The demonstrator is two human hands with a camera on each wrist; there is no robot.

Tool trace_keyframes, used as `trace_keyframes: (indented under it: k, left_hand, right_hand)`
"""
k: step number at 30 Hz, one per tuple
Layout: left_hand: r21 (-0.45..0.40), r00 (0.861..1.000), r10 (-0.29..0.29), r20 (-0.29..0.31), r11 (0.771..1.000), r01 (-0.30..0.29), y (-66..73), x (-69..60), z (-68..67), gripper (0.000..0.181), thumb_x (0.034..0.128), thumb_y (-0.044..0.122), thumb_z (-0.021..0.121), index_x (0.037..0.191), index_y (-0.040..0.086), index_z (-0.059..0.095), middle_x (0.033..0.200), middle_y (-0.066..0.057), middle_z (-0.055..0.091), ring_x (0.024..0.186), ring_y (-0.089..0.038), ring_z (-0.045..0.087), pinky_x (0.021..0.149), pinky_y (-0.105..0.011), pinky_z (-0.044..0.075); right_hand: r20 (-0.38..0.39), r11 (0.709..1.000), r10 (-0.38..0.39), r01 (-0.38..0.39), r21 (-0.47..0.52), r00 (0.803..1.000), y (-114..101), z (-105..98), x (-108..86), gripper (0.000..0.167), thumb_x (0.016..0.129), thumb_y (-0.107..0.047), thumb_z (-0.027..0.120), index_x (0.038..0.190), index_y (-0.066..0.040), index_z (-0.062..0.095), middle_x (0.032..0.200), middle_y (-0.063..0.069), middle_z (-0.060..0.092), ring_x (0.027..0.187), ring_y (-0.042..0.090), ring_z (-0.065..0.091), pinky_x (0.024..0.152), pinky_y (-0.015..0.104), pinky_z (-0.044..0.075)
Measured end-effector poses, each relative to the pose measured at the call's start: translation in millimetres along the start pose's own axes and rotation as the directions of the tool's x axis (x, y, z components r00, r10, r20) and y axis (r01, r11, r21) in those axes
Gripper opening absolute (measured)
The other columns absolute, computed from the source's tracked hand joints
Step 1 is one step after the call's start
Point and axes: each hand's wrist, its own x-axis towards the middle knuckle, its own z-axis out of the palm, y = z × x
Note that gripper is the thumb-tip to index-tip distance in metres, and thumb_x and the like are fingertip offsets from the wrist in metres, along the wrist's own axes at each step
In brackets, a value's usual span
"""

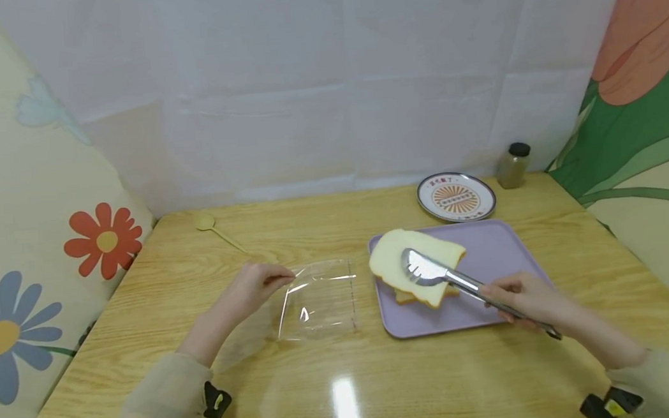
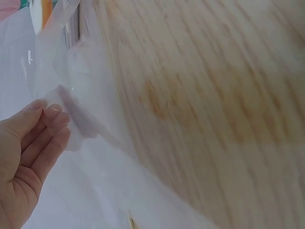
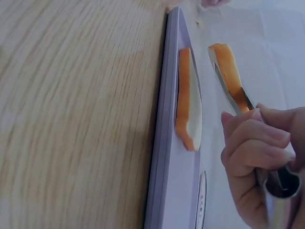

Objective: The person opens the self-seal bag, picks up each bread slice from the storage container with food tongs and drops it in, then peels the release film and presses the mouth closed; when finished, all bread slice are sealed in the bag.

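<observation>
My left hand (image 1: 253,287) pinches the upper left corner of a clear plastic bag (image 1: 323,309), which is over the wooden table. In the right wrist view my right hand (image 3: 259,152) grips metal tongs (image 1: 460,281) by the handles. The tongs' jaws are closed around a slice of bread (image 1: 388,257), lifted off the purple tray (image 1: 494,247). A second bread slice (image 3: 183,100) lies flat on the tray, mostly hidden from the head view by the raised one. The left wrist view shows thumb and fingertips together on the thin plastic (image 2: 78,114).
Behind the tray sits a round patterned plate (image 1: 454,197). A small jar (image 1: 513,167) with a black lid stands at the back right. Toward the back left lies a yellow spoon (image 1: 206,223). A white cloth (image 1: 267,136) hangs behind the table.
</observation>
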Motion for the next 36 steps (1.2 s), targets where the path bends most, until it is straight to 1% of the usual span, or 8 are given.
trace_keyframes:
  k: [7, 11, 15, 19, 23, 29, 34, 36]
  left_hand:
    - [-0.019, 1.0, -0.011, 0.012, 1.0, 0.011, 0.4, 0.3, -0.2, 0.01, 0.0854, 0.002, 0.066, 0.092, -0.002, 0.072, 0.085, -0.012, 0.073, 0.075, -0.021, 0.07, 0.066, -0.025, 0.059]
    - [-0.014, 1.0, -0.011, -0.001, 1.0, 0.011, 2.2, 1.1, 0.7, 0.007, 0.0843, 0.002, 0.067, 0.089, 0.0, 0.072, 0.082, -0.011, 0.073, 0.073, -0.019, 0.07, 0.065, -0.025, 0.059]
    - [-0.021, 1.0, -0.025, -0.008, 0.999, 0.025, 3.6, 2.2, 1.9, 0.005, 0.0834, 0.005, 0.069, 0.087, 0.003, 0.072, 0.081, -0.009, 0.073, 0.073, -0.019, 0.07, 0.066, -0.024, 0.059]
    - [-0.023, 0.999, -0.027, -0.023, 0.999, 0.026, 3.4, 3.0, 3.4, 0.005, 0.0817, 0.009, 0.071, 0.084, 0.005, 0.072, 0.08, -0.006, 0.073, 0.072, -0.016, 0.069, 0.065, -0.023, 0.058]
    - [-0.009, 0.999, -0.012, -0.047, 1.0, 0.011, 2.9, 3.0, 3.9, 0.004, 0.0817, 0.011, 0.071, 0.082, 0.007, 0.073, 0.079, -0.004, 0.073, 0.071, -0.014, 0.068, 0.063, -0.022, 0.057]
    - [0.02, 0.997, 0.019, -0.077, 1.0, -0.017, 3.5, 2.2, 3.3, 0.003, 0.0825, 0.01, 0.07, 0.082, 0.009, 0.074, 0.078, -0.004, 0.073, 0.068, -0.013, 0.068, 0.061, -0.023, 0.056]
    - [0.028, 0.994, 0.04, -0.099, 0.999, -0.037, 3.7, 1.3, 3.8, 0.003, 0.0818, 0.011, 0.071, 0.081, 0.009, 0.074, 0.077, -0.004, 0.073, 0.067, -0.013, 0.068, 0.06, -0.022, 0.056]
    - [0.026, 0.994, 0.044, -0.1, 0.999, -0.042, 3.4, 0.6, 4.2, 0.004, 0.0817, 0.01, 0.071, 0.081, 0.008, 0.074, 0.077, -0.005, 0.073, 0.067, -0.014, 0.068, 0.06, -0.021, 0.056]
  right_hand:
    - [0.023, 0.993, -0.037, 0.039, -0.108, 0.999, -12.6, 12.9, 16.6, 0.041, 0.094, -0.041, 0.054, 0.09, -0.003, 0.068, 0.052, -0.001, 0.049, 0.036, 0.005, 0.034, 0.033, 0.018, 0.031]
    - [0.05, 0.991, -0.032, 0.038, -0.126, 0.998, -17.7, 19.3, 23.7, 0.042, 0.093, -0.043, 0.056, 0.083, -0.004, 0.067, 0.05, -0.002, 0.049, 0.036, 0.006, 0.034, 0.033, 0.019, 0.029]
    - [0.083, 0.993, -0.032, 0.041, -0.108, 0.996, -20.1, 24.5, 28.2, 0.046, 0.093, -0.044, 0.056, 0.077, -0.001, 0.063, 0.049, -0.002, 0.048, 0.035, 0.006, 0.033, 0.033, 0.019, 0.028]
    - [0.112, 0.995, -0.04, 0.049, -0.081, 0.993, -20.7, 27.5, 31.7, 0.046, 0.093, -0.043, 0.056, 0.077, 0.0, 0.062, 0.05, -0.002, 0.048, 0.035, 0.006, 0.034, 0.033, 0.017, 0.029]
    - [0.145, 0.994, -0.065, 0.077, -0.076, 0.987, -22.3, 29.6, 34.8, 0.044, 0.093, -0.04, 0.056, 0.077, 0.0, 0.064, 0.05, -0.002, 0.049, 0.035, 0.005, 0.035, 0.033, 0.017, 0.029]
    - [0.2, 0.994, -0.092, 0.102, -0.043, 0.976, -24.0, 29.6, 40.3, 0.037, 0.094, -0.036, 0.056, 0.088, -0.002, 0.068, 0.052, -0.002, 0.05, 0.034, 0.004, 0.035, 0.032, 0.017, 0.029]
    - [0.264, 0.994, -0.09, 0.101, -0.029, 0.96, -24.7, 29.0, 48.0, 0.039, 0.095, -0.036, 0.054, 0.086, 0.0, 0.067, 0.052, -0.003, 0.052, 0.035, 0.004, 0.037, 0.033, 0.016, 0.03]
    - [0.283, 0.996, -0.076, 0.087, -0.026, 0.956, -24.6, 29.0, 51.5, 0.04, 0.095, -0.037, 0.054, 0.086, 0.0, 0.067, 0.052, -0.003, 0.052, 0.035, 0.004, 0.037, 0.033, 0.016, 0.031]
